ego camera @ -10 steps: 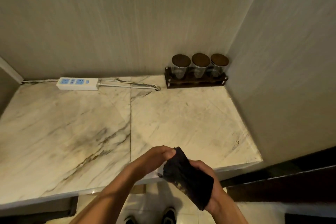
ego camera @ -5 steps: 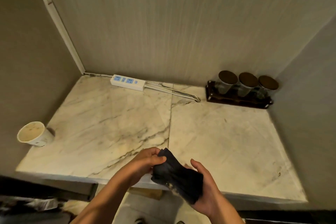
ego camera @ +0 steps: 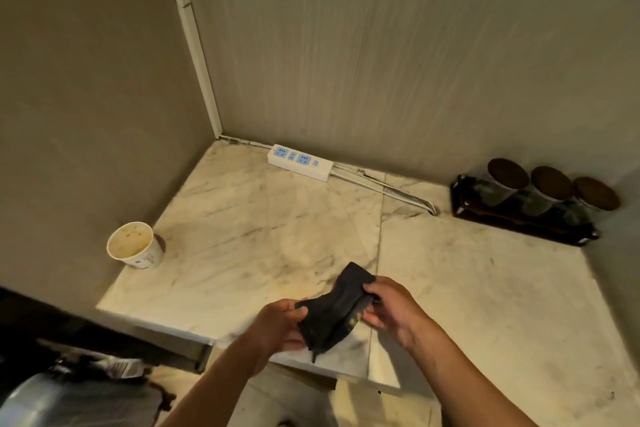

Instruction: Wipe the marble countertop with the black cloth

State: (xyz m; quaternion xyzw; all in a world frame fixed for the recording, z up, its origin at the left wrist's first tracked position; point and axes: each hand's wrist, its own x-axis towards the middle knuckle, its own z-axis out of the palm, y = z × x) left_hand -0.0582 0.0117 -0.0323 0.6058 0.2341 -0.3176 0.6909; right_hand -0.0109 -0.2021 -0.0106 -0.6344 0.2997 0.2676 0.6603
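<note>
A bunched black cloth (ego camera: 332, 308) hangs in the air just above the front edge of the white, grey-veined marble countertop (ego camera: 263, 236). My left hand (ego camera: 282, 324) grips its lower left end. My right hand (ego camera: 391, 308) pinches its upper right side with thumb and fingers. The cloth's far tip sticks up past my right fingers, and a loose corner dangles below my left hand. The cloth does not touch the marble.
A used paper cup (ego camera: 135, 246) stands at the left edge by the wall. A white power strip (ego camera: 299, 162) with its cable lies along the back wall. A dark rack with three lidded jars (ego camera: 533, 201) fills the back right corner. Walls close in three sides.
The view has swung left, so the paper cup and left wall now show. Both hands have lifted the cloth further over the counter and pulled it out between them.
</note>
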